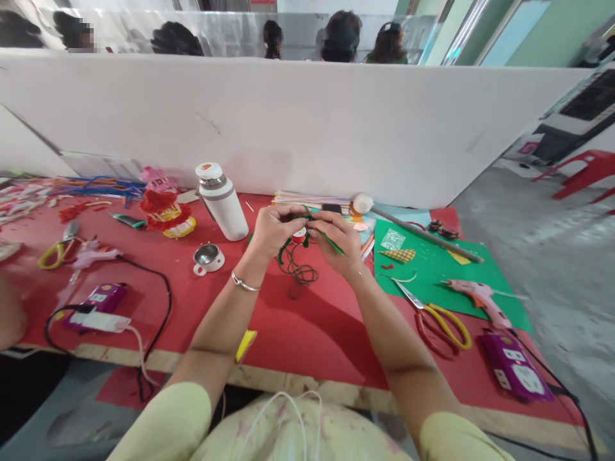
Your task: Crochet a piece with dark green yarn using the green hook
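Red felt covers the long worktable (307, 333) under a white partition board, and the landmark on it is the white insulated flask with a steel neck (220, 200), standing upright. Far left of the flask lie yellow-handled scissors (56, 250) and a pink glue gun (91, 256), its black cord looping toward the table edge. Just in front of the flask sits its small steel cup-lid (208, 257). Right of the flask, both hands are raised together: the left hand (271, 232) and right hand (336, 240) are each pinched on a thin green wire stem with a small red spool (298, 235), loose green coils (300, 272) dangling onto the felt. Further right lie red-and-yellow scissors (439, 323) and a second pink glue gun (475, 298) on green paper. In my judgement, the trailing coils could tangle or snag, and a slipping wire end could prick a fingertip; an elbow might also knock the flask.
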A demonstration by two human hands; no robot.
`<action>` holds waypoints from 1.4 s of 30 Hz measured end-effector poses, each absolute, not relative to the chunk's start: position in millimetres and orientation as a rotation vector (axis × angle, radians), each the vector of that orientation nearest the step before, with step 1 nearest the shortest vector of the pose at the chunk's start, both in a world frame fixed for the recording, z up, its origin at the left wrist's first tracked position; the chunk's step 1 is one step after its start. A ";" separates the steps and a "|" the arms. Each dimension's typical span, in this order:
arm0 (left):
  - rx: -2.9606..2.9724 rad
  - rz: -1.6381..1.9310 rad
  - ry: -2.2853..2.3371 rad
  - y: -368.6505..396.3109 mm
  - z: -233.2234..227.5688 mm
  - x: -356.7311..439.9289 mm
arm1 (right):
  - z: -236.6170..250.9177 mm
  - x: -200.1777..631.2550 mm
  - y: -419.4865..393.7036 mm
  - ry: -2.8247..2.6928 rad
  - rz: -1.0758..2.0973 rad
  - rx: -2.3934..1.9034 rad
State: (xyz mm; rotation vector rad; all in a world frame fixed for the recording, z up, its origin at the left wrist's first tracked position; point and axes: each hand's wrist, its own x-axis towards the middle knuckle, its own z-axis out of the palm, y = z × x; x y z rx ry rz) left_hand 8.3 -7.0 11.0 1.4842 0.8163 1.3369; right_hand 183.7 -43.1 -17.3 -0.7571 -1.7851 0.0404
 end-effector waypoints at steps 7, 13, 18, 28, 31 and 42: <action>1.720 1.291 0.819 -3.3 44.3 26.0 | -9.7 193.2 -43.2 -1.644 0.032 -0.784; 1.796 1.188 0.765 6.4 51.6 34.2 | -10.5 198.8 -40.5 -1.574 0.058 -0.815; 1.734 1.195 0.728 11.2 46.0 42.2 | -8.3 200.1 -40.3 -1.541 0.009 -0.831; 1.648 1.113 0.746 6.3 30.5 17.4 | -13.8 191.8 -38.4 -1.606 0.139 -0.838; 1.504 1.073 0.690 2.9 29.4 15.2 | -11.6 187.1 -43.8 -1.531 0.124 -0.781; 1.322 1.598 0.676 2.5 51.0 -8.9 | -21.2 181.5 -42.1 -1.620 0.729 -0.976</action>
